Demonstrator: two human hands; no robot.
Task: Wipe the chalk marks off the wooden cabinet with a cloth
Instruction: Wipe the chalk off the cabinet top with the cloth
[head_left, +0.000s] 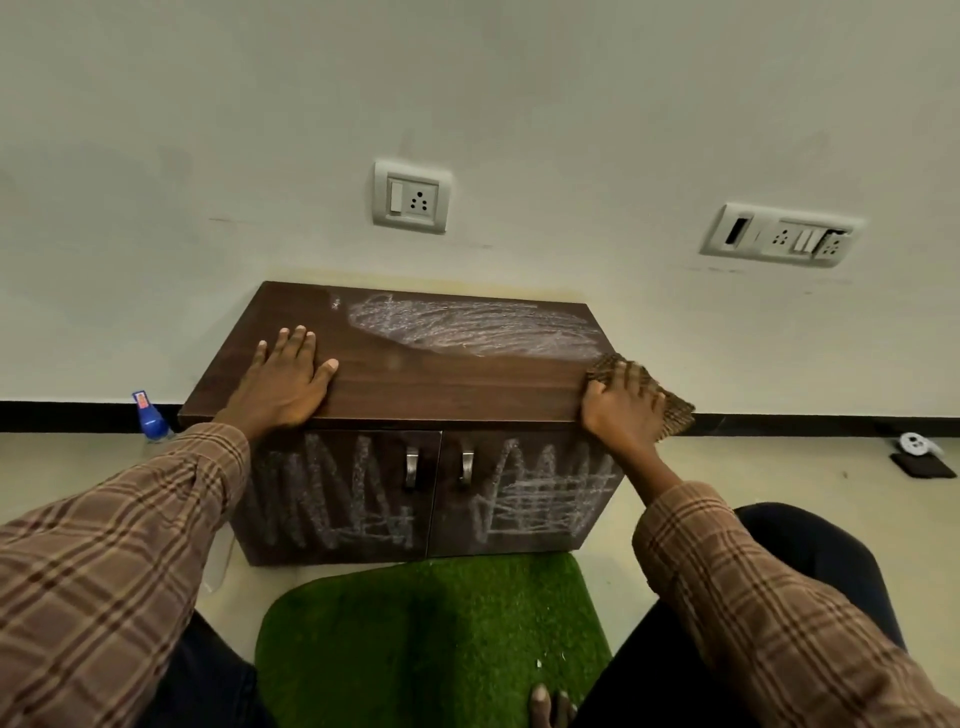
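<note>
A low dark-brown wooden cabinet (415, 384) with two doors stands against the pale wall. The left hand (285, 382) lies palm-down on the cabinet's top near its front left corner, fingers spread and straight, grasping nothing, the checked brown sleeve (130, 545) reaching back from the wrist. The right hand (621, 402) is at the top's front right corner, fingers curled down over a brown woven cloth (670, 410) and pressing it to the cabinet's edge; part of the cloth hangs past the corner.

Three chalk patches show on the cabinet: one white scribbled patch (478, 327) across the back right of the top, and one zigzag (332, 493) (540, 493) on each door. Two metal handles (411, 467) (466, 466) sit where the doors meet. On the wall above the cabinet are two socket plates (410, 197) (779, 236). One blue bottle (150, 415) stands left of the cabinet, and one green turf mat (431, 639) lies in front.
</note>
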